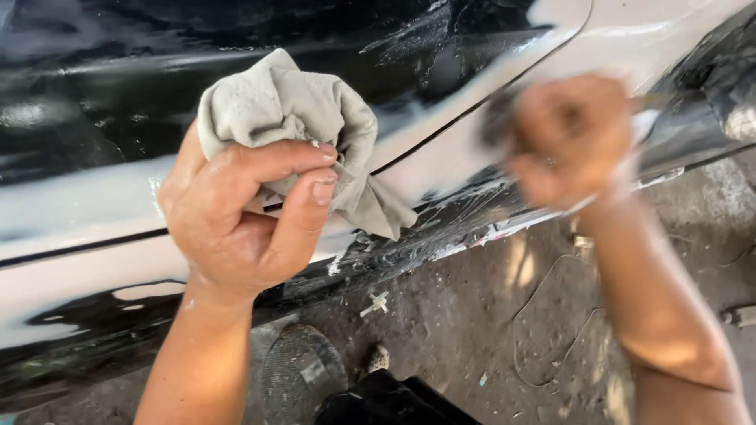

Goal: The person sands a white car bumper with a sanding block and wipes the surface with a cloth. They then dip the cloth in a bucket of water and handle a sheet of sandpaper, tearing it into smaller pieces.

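A person's left hand (236, 212) is gripping a crumpled grey cloth rag (303, 130), the fingers curling tightly around its lower folds while the thumb is pressing in from below. The rag is bunching up above the knuckles and trailing a loose corner down to the right, hanging just in front of a glossy black car body panel (118, 86) that is filling the upper part of the view. Pale, milky streaks are running across the panel's surface, and a thin dark seam is cutting diagonally through it. The right hand (571, 142), blurred, is closing into a fist against the panel farther right, clasping something small and dark (500, 118) that cannot be made out. Below, a thin wire (535, 315) is looping across the dusty grey concrete ground (465, 315), near a small white cross-shaped scrap (376, 303).
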